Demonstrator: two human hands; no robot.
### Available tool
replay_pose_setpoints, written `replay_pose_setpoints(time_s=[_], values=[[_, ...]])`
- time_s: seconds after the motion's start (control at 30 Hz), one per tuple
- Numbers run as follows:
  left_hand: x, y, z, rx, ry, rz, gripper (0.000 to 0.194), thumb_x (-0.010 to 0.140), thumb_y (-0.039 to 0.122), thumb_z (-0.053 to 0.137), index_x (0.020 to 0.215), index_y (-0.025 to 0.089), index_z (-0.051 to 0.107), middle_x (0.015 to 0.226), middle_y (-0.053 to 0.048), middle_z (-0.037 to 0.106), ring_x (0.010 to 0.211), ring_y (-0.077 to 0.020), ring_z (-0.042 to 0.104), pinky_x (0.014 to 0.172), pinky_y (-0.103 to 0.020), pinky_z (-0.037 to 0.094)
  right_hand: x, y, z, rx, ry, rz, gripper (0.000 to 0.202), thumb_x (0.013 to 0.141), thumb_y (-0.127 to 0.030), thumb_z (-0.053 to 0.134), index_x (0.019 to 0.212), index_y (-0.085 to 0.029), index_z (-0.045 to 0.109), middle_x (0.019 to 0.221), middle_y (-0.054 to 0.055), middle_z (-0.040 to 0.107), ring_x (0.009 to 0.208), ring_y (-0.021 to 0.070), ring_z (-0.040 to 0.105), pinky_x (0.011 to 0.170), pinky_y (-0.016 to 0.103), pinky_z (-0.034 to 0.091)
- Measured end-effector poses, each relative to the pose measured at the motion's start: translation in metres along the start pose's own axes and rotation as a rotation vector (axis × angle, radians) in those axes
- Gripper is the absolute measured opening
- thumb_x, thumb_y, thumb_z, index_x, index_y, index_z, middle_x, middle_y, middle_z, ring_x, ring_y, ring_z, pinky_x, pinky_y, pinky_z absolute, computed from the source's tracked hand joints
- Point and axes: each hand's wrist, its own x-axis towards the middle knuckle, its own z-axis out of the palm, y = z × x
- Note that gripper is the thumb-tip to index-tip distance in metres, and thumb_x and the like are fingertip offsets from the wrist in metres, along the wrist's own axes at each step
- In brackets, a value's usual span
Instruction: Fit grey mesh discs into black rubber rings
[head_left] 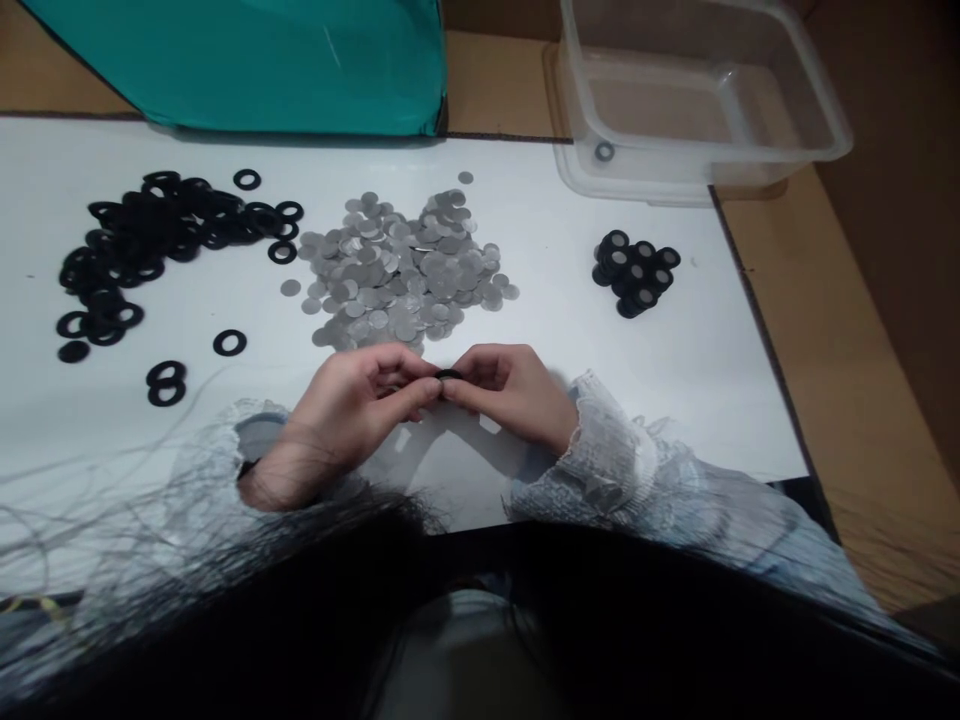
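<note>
My left hand [360,405] and my right hand [514,390] meet at the near middle of the white surface, pinching one black ring [448,374] between thumbs and fingertips. Most of the ring is hidden by the fingers, and whether a disc sits in it I cannot tell. Just beyond my hands spreads a heap of silvery round discs [405,265]. At the left lies a pile of black rings [150,235], with a few loose ones nearer me. To the right stands a cluster of black rings with grey centres [636,272], stacked together.
A clear plastic container [705,150] stands at the back right, with one small ring [604,151] showing by its near left corner. A teal box [300,70] takes up the back left. Brown cardboard [847,350] borders the white surface [675,400]. Dark hair blurs the lower edge.
</note>
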Motion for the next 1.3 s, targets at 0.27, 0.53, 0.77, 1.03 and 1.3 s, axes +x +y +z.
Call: replay_pose_setpoints(time_s=[0.27, 0.53, 0.77, 1.03, 1.3], values=[[-0.005, 0.003, 0.001, 0.128, 0.023, 0.014, 0.018, 0.072, 0.036, 0.063, 0.074, 0.018, 0.063, 0.063, -0.001, 0.065, 0.055, -0.0137, 0.059, 0.053, -0.024, 0.051, -0.003, -0.002, 0.0, 0.047, 0.043, 0.048, 0.029, 0.06, -0.034, 0.082, 0.067, -0.013, 0.061, 0.06, -0.001, 0.063, 0.05, 0.0086, 0.056, 0.054, 0.025, 0.049], [-0.009, -0.001, 0.008, 0.375, 0.179, 0.173, 0.014, 0.08, 0.034, 0.057, 0.08, 0.021, 0.062, 0.073, -0.001, 0.069, 0.066, -0.0161, 0.064, 0.062, -0.024, 0.05, 0.001, 0.004, 0.005, 0.099, 0.082, 0.027, 0.031, 0.065, -0.039, 0.079, 0.07, -0.017, 0.056, 0.058, -0.003, 0.063, 0.05, 0.0092, 0.057, 0.053, 0.025, 0.051], [-0.011, -0.004, 0.014, 0.325, 0.218, 0.163, 0.015, 0.08, 0.034, 0.06, 0.086, 0.021, 0.066, 0.081, -0.001, 0.073, 0.073, -0.0176, 0.068, 0.071, -0.025, 0.053, -0.003, 0.002, -0.002, -0.18, -0.033, -0.016, 0.008, 0.079, -0.021, 0.062, 0.08, -0.017, 0.056, 0.065, 0.0, 0.063, 0.06, 0.0116, 0.059, 0.06, 0.026, 0.048], [-0.007, -0.003, 0.012, 0.054, 0.107, 0.099, 0.021, 0.073, 0.034, 0.067, 0.086, 0.017, 0.066, 0.085, -0.005, 0.073, 0.076, -0.0189, 0.067, 0.074, -0.029, 0.055, -0.001, 0.001, -0.008, -0.286, -0.019, -0.147, 0.022, 0.078, -0.036, 0.066, 0.076, -0.016, 0.059, 0.072, 0.001, 0.063, 0.064, 0.0116, 0.057, 0.064, 0.028, 0.046], [-0.009, 0.0, 0.008, 0.148, 0.112, 0.066, 0.016, 0.074, 0.034, 0.063, 0.076, 0.018, 0.062, 0.067, 0.0, 0.066, 0.062, -0.0158, 0.062, 0.062, -0.026, 0.05, -0.006, 0.001, -0.003, -0.148, 0.061, -0.142, 0.024, 0.072, -0.036, 0.072, 0.07, -0.015, 0.061, 0.067, 0.001, 0.065, 0.063, 0.0118, 0.059, 0.061, 0.026, 0.047]])
